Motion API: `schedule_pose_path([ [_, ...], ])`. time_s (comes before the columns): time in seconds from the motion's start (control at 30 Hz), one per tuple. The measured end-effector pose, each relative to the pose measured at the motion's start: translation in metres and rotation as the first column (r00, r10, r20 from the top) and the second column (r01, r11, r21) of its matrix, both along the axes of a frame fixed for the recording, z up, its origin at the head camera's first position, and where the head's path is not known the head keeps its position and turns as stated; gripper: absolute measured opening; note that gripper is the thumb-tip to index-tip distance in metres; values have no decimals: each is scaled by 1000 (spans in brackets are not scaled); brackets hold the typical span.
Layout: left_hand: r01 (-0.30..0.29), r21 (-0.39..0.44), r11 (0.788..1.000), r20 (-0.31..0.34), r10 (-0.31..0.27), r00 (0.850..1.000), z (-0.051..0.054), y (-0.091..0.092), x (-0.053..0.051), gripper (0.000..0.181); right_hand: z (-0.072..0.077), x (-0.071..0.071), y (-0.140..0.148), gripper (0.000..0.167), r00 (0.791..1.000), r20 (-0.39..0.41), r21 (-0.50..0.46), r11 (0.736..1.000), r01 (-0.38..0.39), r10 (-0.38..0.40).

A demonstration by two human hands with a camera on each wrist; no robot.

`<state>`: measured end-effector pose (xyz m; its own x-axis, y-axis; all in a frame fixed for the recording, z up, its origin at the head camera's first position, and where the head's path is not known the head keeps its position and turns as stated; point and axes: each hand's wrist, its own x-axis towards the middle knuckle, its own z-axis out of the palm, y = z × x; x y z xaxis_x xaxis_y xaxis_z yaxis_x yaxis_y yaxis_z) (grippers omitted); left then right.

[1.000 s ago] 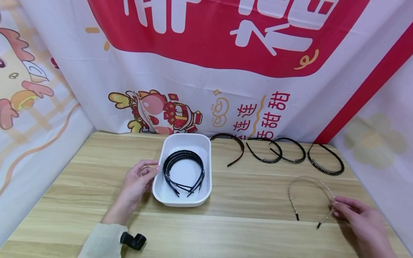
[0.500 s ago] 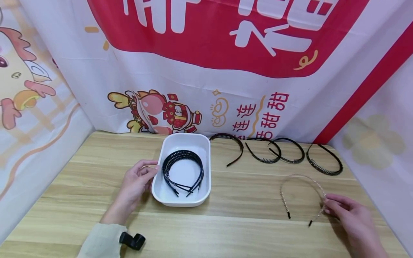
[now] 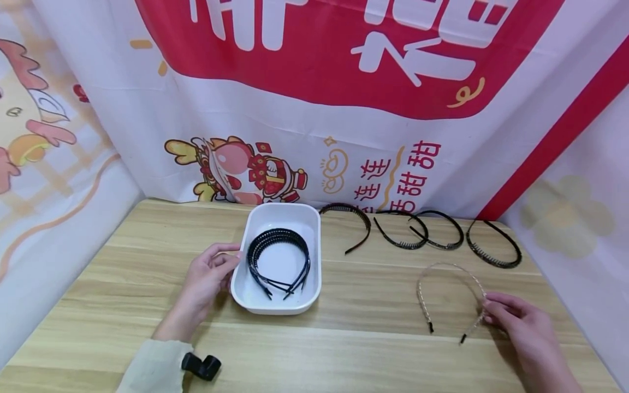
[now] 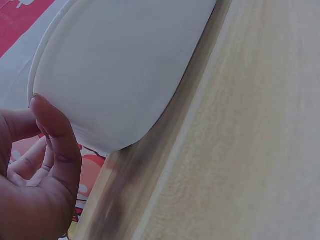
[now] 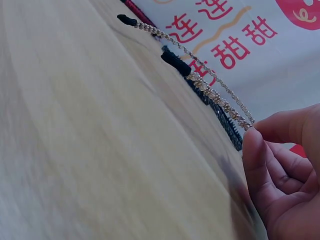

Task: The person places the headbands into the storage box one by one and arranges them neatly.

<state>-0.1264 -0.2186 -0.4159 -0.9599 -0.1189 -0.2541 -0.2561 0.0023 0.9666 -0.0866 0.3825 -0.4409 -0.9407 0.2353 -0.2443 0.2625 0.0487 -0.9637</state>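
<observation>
My right hand [image 3: 523,325] pinches a thin, beaded gold headband [image 5: 210,93] with black end caps between thumb and forefinger, on one side of its arch. In the head view this headband hangs over the right part of the table, its ends toward the near edge. My left hand [image 3: 208,278] grips the left rim of a white basin [image 3: 318,273], thumb against its outer wall in the left wrist view. Inside the basin lie several black toothed headbands [image 3: 254,262], nested together.
Along the back of the wooden table [image 3: 358,357] lie more black headbands: one beside the basin [image 3: 368,226], two overlapping [image 3: 403,244], and one at the far right [image 3: 508,264]. A printed cloth [image 3: 304,87] hangs behind.
My right hand has moved left across the table with the gold headband, closer to the basin. My left hand and the basin have stayed in place.
</observation>
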Motion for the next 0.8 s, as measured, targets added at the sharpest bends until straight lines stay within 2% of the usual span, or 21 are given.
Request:
schedule_pose_path([
  [0.17,6,5,1000,-6,-6,1000,0,1,-1,37,3,0,-2,15,999,39,-106,994,15,-11],
  [0.37,-3,10,1000,-8,3,1000,1,0,-1,37,10,-5,-10,19,998,51,-255,967,-9,23],
  [0.57,-7,5,1000,2,7,1000,1,-1,0,37,16,-16,-24,27,990,-76,-142,982,-127,117],
  [0.67,-9,2,1000,3,9,1000,0,-1,0,37,20,-23,-35,29,982,-127,-159,974,-162,143],
  [0.8,-8,1,1000,2,8,1000,0,-1,1,38,25,-31,-53,28,978,-152,-147,975,-168,146],
])
